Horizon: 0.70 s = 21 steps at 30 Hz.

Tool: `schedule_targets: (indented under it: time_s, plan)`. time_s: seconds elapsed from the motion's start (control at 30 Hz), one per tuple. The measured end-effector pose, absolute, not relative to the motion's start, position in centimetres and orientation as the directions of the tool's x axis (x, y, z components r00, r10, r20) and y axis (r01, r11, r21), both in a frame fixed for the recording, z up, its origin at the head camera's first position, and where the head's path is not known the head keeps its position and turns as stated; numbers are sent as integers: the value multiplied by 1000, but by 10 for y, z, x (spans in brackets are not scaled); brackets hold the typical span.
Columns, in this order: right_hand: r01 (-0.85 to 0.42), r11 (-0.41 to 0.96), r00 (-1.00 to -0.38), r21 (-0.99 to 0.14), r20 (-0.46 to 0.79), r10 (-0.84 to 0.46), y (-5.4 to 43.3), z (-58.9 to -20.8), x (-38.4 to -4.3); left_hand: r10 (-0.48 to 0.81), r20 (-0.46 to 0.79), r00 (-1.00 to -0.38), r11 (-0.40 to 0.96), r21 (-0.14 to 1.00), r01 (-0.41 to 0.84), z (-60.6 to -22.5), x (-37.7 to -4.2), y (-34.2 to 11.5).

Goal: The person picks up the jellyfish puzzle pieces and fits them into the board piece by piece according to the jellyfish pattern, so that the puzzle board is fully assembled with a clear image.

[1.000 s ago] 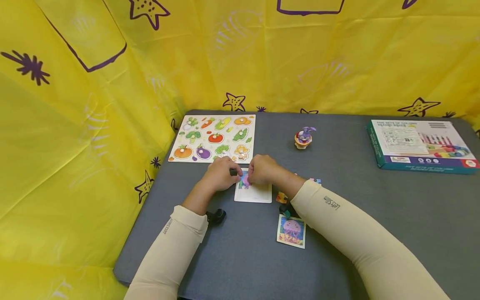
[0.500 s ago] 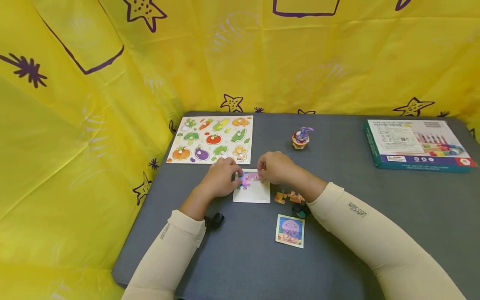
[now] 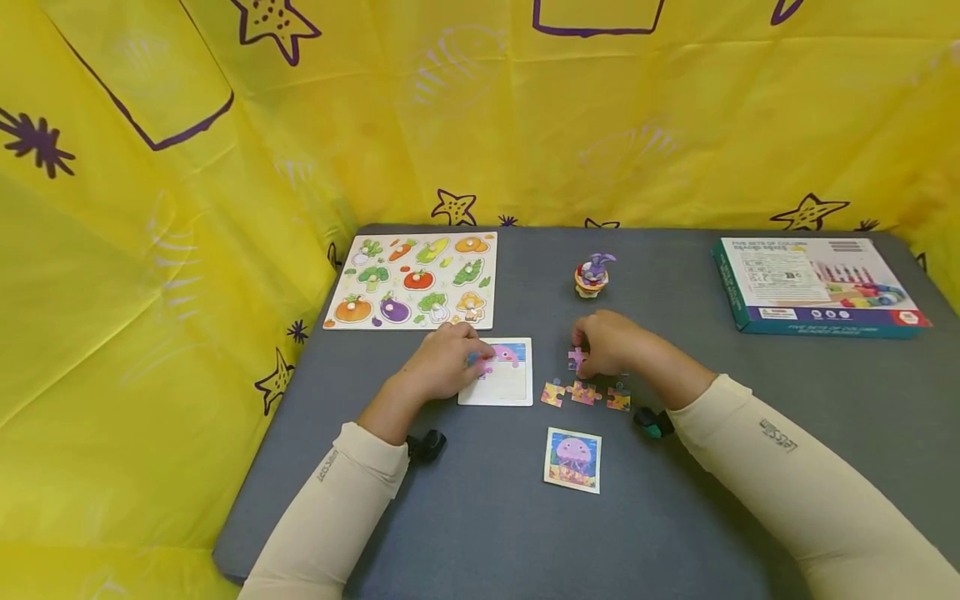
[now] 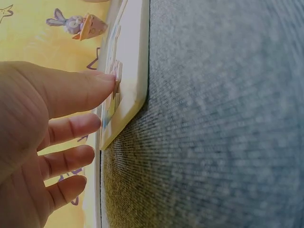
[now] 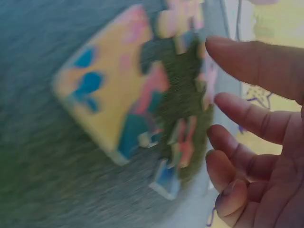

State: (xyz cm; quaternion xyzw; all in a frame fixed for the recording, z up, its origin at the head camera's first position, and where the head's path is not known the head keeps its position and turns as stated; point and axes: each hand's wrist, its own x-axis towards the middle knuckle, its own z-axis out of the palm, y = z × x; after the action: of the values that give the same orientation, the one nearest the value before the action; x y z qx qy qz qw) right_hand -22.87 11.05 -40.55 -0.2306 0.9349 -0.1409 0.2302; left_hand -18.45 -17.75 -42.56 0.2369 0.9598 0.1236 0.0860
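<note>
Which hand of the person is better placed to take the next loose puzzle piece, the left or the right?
Probably the right hand: its fingers are close beside the loose pieces, while the left hand is at the left side of the tray, farther from them.

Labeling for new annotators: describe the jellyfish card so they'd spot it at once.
On the gray table, find the white puzzle tray at the left hand and loose puzzle pieces by the right hand. The jellyfish card lies lower than both in the head view. It alone shows a whole jellyfish; its neighbours show only parts.
</note>
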Motion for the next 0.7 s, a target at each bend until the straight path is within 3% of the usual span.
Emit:
schedule_targets:
  time_s: [0.57, 0.7]
  plan:
    - [-305, 793, -854, -528, -216, -473, 108, -411, -231, 425, -61, -903, 877, 273, 395, -428, -174, -171]
    - [-261, 738, -860, -622, -197, -470, 95, -405, -231, 412, -62, -909, 884, 267, 383, -428, -175, -170]
